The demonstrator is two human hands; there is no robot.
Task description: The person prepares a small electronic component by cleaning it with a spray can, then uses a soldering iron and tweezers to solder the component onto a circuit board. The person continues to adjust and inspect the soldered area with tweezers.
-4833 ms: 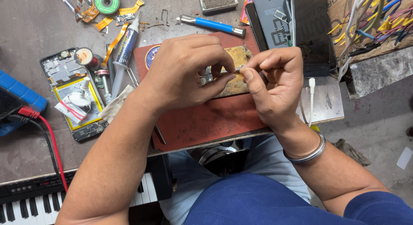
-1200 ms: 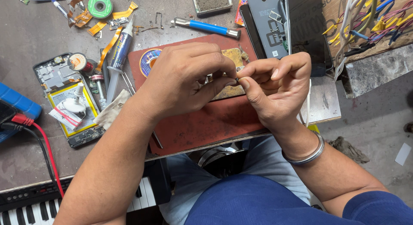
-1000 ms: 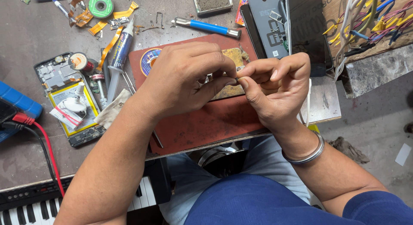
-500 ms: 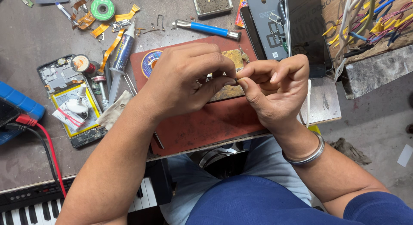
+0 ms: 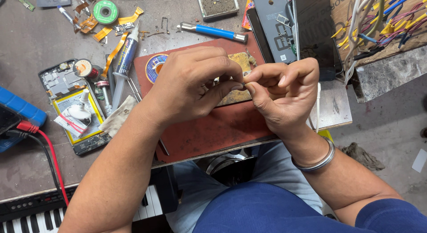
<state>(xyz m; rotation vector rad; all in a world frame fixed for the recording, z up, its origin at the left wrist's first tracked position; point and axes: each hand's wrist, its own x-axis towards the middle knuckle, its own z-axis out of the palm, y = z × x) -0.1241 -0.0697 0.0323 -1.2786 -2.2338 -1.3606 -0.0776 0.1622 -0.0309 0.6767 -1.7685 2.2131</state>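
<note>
Left hand (image 5: 191, 88) and right hand (image 5: 284, 93) pinch something tiny, hidden between fingertips; held over red mat (image 5: 213, 130) so it's braced; sponge (image 5: 240, 68) just beyond.

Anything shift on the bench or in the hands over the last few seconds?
Almost nothing. The left hand and right hand stay pinched together, fingertip to fingertip, over the red mat; whatever they pinch is too small to see. The blue-handled tool, glue syringe and opened phone lie where they were.
</note>
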